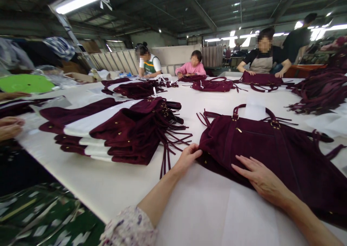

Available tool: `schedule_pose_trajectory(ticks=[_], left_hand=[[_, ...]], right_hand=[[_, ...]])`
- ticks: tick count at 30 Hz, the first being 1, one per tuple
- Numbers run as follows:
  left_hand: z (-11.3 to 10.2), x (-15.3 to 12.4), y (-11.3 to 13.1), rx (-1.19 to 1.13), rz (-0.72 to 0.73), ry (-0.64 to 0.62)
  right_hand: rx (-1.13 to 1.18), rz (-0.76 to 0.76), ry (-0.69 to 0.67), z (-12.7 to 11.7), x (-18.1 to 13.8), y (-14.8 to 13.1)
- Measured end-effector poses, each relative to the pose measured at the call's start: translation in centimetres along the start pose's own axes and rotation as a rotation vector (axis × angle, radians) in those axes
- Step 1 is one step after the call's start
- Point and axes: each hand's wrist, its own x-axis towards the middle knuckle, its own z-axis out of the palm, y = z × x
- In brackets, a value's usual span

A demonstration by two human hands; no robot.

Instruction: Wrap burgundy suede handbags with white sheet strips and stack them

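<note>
From the head camera, the left hand (188, 156) pinches the near-left corner of the burgundy suede bag (273, 148) between narrow fingers; the right hand (257, 175) lies flat on its lower edge, fingers spread wide, holding nothing. The bag lies flat on the white table (108, 181), handles (253, 108) pointing away, long axis running left to right; the step looks like smoothing it out, and the next move likely calls for an even pull at that corner.

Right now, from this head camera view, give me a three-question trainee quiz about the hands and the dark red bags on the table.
1. True or false: the left hand pinches the bag's corner.
2. The right hand is: A) flat on the bag, B) lifting a strap, C) off the table.
3. What lies left of the bag?

Key: 1 true. 2 A. 3 A stack of folded bags layered with white sheets.
</note>
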Motion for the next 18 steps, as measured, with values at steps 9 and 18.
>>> schedule_pose_trajectory(ticks=[9, 18], left_hand=[[0.7, 1.8, -0.1, 0.182, 0.137, 0.037], [-1.2, 0.3, 1.7, 0.549, 0.275, -0.101]], right_hand=[[0.031, -0.002, -0.009, -0.1, 0.0, 0.0], [0.12, 0.015, 0.02, -0.9, 0.5, -0.7]])
